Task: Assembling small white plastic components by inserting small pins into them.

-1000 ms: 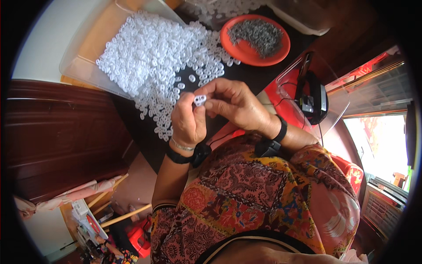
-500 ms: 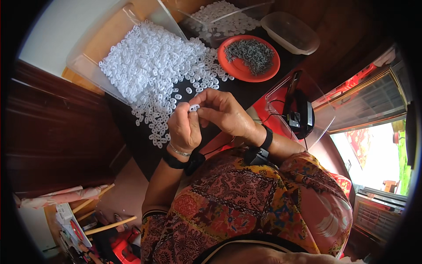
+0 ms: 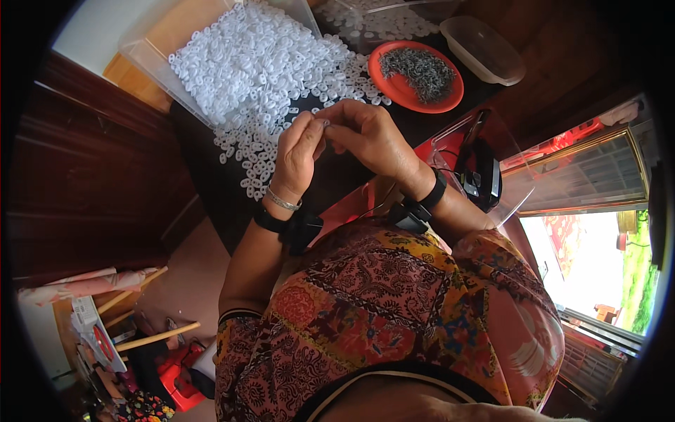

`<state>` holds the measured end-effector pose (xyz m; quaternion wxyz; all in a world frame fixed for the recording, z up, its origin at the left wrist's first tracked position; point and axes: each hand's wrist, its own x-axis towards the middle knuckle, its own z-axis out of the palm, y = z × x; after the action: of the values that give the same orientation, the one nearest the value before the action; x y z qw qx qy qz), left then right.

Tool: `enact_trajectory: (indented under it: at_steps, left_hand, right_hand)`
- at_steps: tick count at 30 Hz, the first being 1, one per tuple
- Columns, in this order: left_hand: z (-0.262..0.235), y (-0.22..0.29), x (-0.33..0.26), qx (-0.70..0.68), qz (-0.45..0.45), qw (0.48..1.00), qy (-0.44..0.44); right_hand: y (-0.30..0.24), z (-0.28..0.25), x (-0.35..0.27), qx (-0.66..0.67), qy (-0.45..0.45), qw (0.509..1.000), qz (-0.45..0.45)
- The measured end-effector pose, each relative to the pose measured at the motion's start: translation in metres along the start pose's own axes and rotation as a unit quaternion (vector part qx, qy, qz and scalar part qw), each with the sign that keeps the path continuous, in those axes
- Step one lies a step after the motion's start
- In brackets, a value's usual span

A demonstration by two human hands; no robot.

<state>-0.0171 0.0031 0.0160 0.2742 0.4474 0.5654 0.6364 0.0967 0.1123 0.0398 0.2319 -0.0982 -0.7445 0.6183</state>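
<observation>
- Both hands meet over the dark desk point(image 3: 211, 169): your left hand point(image 3: 297, 151) and right hand point(image 3: 369, 137) pinch one small white piece point(image 3: 325, 122) between the fingertips, as half a second ago.
- White pieces heap point(image 3: 260, 63) lies just beyond your hands.
- Orange plate point(image 3: 450, 98) of grey bits sits right of the heap.
- View has shifted; heap and plate now sit higher in frame.
- Clear lidded tub point(image 3: 485, 60) near the plate.

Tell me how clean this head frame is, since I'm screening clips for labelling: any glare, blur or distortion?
Head view: fisheye bending curves the table edge and blacks out the corners; the window at right is blown out white; both hands, left hand and right hand, are fairly sharp, as is the pile of white plastic pieces; the lower left is dim.
</observation>
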Motion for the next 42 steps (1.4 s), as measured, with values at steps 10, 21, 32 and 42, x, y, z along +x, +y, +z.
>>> enact_trajectory:
  at_steps: [10, 21, 32, 42]
  left_hand:
    - [-0.004, 0.01, 0.001, -0.153, -0.134, 0.977, 0.057]
    - [0.005, -0.007, -0.002, -0.191, -0.125, 0.966, 0.125]
    - [0.007, -0.002, -0.003, -0.24, -0.113, 0.95, 0.165]
    - [-0.002, 0.004, -0.003, -0.122, -0.004, 0.979, 0.164]
  right_hand:
    - [-0.004, 0.002, 0.012, -0.33, 0.01, 0.92, -0.211]
    - [0.007, 0.006, 0.014, -0.402, -0.043, 0.887, -0.223]
    - [-0.006, 0.01, 0.017, -0.374, -0.039, 0.897, -0.232]
    - [-0.066, -0.077, 0.114, -0.466, 0.118, 0.84, -0.251]
